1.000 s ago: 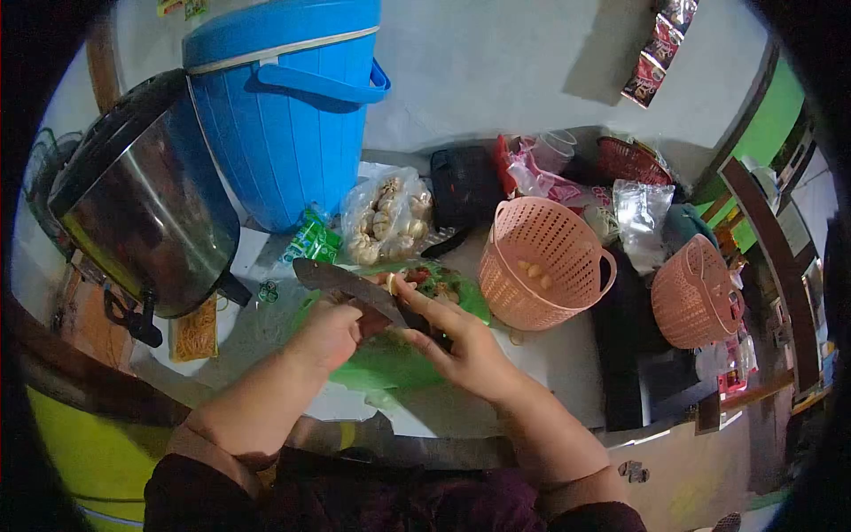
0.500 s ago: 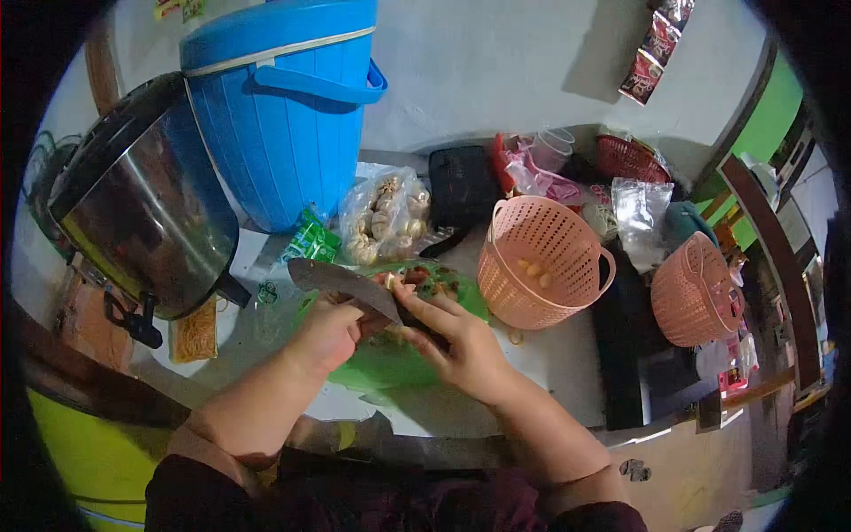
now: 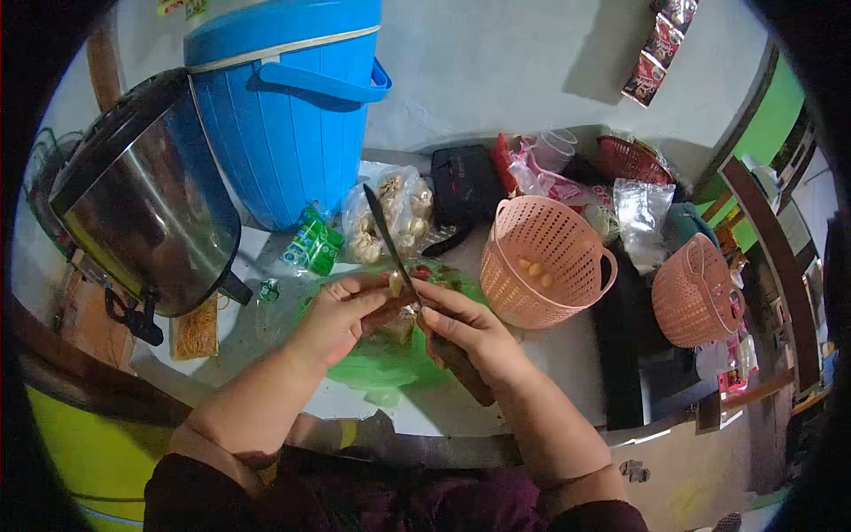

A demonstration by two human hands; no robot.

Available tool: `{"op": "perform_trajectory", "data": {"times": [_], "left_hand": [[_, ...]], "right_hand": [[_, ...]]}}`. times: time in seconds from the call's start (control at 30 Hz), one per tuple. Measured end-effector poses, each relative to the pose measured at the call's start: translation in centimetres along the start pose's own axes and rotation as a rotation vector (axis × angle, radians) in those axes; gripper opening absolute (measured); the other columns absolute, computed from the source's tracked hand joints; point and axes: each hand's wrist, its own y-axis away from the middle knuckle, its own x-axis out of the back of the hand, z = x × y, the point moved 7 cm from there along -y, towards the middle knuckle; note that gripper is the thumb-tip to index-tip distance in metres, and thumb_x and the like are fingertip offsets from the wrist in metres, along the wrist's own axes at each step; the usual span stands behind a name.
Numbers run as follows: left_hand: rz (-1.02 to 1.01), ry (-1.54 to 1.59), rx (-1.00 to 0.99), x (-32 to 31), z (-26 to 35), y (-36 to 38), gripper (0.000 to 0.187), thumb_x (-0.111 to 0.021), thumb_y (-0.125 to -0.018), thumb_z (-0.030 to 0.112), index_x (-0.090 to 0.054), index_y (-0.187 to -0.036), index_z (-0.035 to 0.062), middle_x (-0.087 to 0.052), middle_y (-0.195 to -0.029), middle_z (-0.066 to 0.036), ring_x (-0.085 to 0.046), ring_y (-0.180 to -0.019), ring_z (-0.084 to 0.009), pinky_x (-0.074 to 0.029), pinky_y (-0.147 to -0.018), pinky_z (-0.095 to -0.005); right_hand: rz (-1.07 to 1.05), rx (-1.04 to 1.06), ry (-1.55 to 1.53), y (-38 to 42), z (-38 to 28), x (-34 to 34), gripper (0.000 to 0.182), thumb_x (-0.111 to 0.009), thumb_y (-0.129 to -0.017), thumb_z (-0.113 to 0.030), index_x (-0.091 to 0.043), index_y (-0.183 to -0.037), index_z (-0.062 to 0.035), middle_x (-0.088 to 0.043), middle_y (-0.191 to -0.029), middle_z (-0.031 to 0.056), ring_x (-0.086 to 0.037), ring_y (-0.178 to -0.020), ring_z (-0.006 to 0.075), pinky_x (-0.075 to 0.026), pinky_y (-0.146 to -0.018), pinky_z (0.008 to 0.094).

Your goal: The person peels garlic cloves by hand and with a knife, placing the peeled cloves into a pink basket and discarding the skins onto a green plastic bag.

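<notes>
My left hand (image 3: pixel 331 321) pinches a pale garlic clove (image 3: pixel 395 283) between thumb and fingers. Close against it, my right hand (image 3: pixel 470 332) grips a knife (image 3: pixel 381 222); the dark blade points up and away, seen nearly edge-on, and the handle end sticks out below my palm. Under both hands a green plastic bag (image 3: pixel 390 365) lies spread on the white tabletop, with reddish-brown bits partly hidden on it. To the right, a pink perforated basket (image 3: pixel 510 297) holds several peeled garlic cloves (image 3: pixel 536 270). Beyond my hands sits a clear bag of whole garlic bulbs (image 3: pixel 390 217).
A tall blue lidded bucket (image 3: pixel 284 124) and a large dark shiny container (image 3: pixel 151 213) stand at the left. Near them lies a green packet (image 3: pixel 315 241). A black pouch (image 3: pixel 465 184) rests against the wall, and a second pink basket (image 3: pixel 693 297) stands far right.
The knife has turned from showing its broad side, pointing left, to standing nearly edge-on and pointing upward. My left hand has shifted from beside the blade to holding the clove against it.
</notes>
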Motion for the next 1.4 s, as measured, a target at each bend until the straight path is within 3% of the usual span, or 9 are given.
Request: {"op": "perform_trajectory", "data": {"times": [0.37,0.5,0.53,0.7,0.77,0.8,0.93,1.13,1.4], "left_hand": [[0.086,-0.112,0.061,0.3,0.1,0.0,0.024,-0.057,-0.093,0.01,-0.063,-0.115,0.0022,-0.068,-0.105,-0.008,-0.065,-0.098,-0.0162,-0.052,-0.084,-0.0273],[0.057,-0.111,0.025,0.0,0.5,-0.1,0.026,-0.058,-0.092,0.008,-0.062,-0.116,-0.0001,-0.067,-0.105,-0.01,-0.065,-0.097,-0.0182,-0.052,-0.087,-0.0288],[0.05,-0.103,0.016,0.1,0.5,-0.2,0.026,-0.058,-0.092,0.008,-0.062,-0.116,-0.0009,-0.067,-0.107,-0.011,-0.065,-0.098,-0.0189,-0.052,-0.088,-0.0294],[0.067,-0.301,-0.071,1.0,0.2,-0.2,0.026,-0.057,-0.092,0.005,-0.062,-0.117,-0.0019,-0.066,-0.111,-0.009,-0.063,-0.101,-0.016,-0.05,-0.09,-0.0297],[0.053,-0.424,-0.098,0.9,0.4,0.1,0.026,-0.056,-0.092,0.004,-0.062,-0.116,-0.0019,-0.065,-0.112,-0.007,-0.061,-0.102,-0.0139,-0.049,-0.09,-0.0286],[0.068,-0.41,-0.129,0.8,0.3,0.1,0.026,-0.056,-0.091,0.003,-0.062,-0.116,-0.0019,-0.065,-0.112,-0.007,-0.06,-0.104,-0.0135,-0.047,-0.091,-0.0287],[-0.005,-0.574,-0.198,-0.1,1.0,0.5,0.028,-0.057,-0.088,0.001,-0.061,-0.116,-0.0036,-0.064,-0.114,-0.008,-0.058,-0.108,-0.0163,-0.044,-0.095,-0.0314],[0.157,-0.59,-0.109,1.4,0.2,0.6,0.027,-0.061,-0.087,0.004,-0.062,-0.114,-0.0026,-0.063,-0.113,-0.007,-0.058,-0.105,-0.0147,-0.045,-0.092,-0.0292],[0.128,-0.573,-0.127,1.0,0.3,0.4,0.026,-0.061,-0.087,0.005,-0.062,-0.113,-0.0017,-0.063,-0.111,-0.006,-0.058,-0.102,-0.0122,-0.046,-0.088,-0.0282]], "right_hand": [[0.011,0.039,-0.167,-0.4,-0.4,1.7,0.043,-0.049,-0.099,-0.018,-0.043,-0.139,-0.0037,-0.057,-0.084,0.0015,-0.055,-0.062,0.0116,-0.042,-0.054,0.0223],[0.048,0.104,-0.107,-0.7,-0.5,2.4,0.045,-0.049,-0.099,-0.019,-0.041,-0.14,-0.004,-0.057,-0.086,0.001,-0.053,-0.066,0.0086,-0.041,-0.055,0.0198],[0.06,0.083,0.048,-0.7,-0.4,2.8,0.047,-0.048,-0.1,-0.02,-0.038,-0.142,-0.004,-0.062,-0.098,0.006,-0.059,-0.082,0.0124,-0.047,-0.068,0.023],[0.02,0.327,0.604,-0.4,-1.1,0.7,0.056,-0.054,-0.096,-0.018,-0.031,-0.147,-0.0083,-0.055,-0.13,0.0186,-0.054,-0.118,0.0259,-0.041,-0.098,0.0344],[-0.013,0.484,0.816,0.0,-1.6,-0.3,0.061,-0.058,-0.094,-0.018,-0.029,-0.148,-0.0112,-0.055,-0.128,0.0208,-0.055,-0.117,0.0288,-0.042,-0.097,0.0347],[-0.032,0.463,0.833,0.1,-1.5,-0.4,0.065,-0.06,-0.091,-0.018,-0.029,-0.148,-0.0145,-0.054,-0.127,0.0232,-0.055,-0.117,0.0339,-0.042,-0.097,0.0368],[-0.04,0.572,0.911,0.3,-2.1,-1.1,0.064,-0.061,-0.09,-0.018,-0.031,-0.147,-0.0178,-0.054,-0.129,0.0199,-0.056,-0.112,0.0373,-0.046,-0.093,0.04],[0.058,0.418,1.204,1.0,-2.8,-1.7,0.063,-0.06,-0.088,-0.019,-0.033,-0.145,-0.0231,-0.057,-0.116,0.0191,-0.06,-0.094,0.0413,-0.051,-0.076,0.0463],[0.084,0.469,1.231,0.9,-2.5,-1.1,0.059,-0.061,-0.088,-0.018,-0.039,-0.142,-0.021,-0.058,-0.111,0.0185,-0.06,-0.087,0.0411,-0.051,-0.072,0.0454]]}}
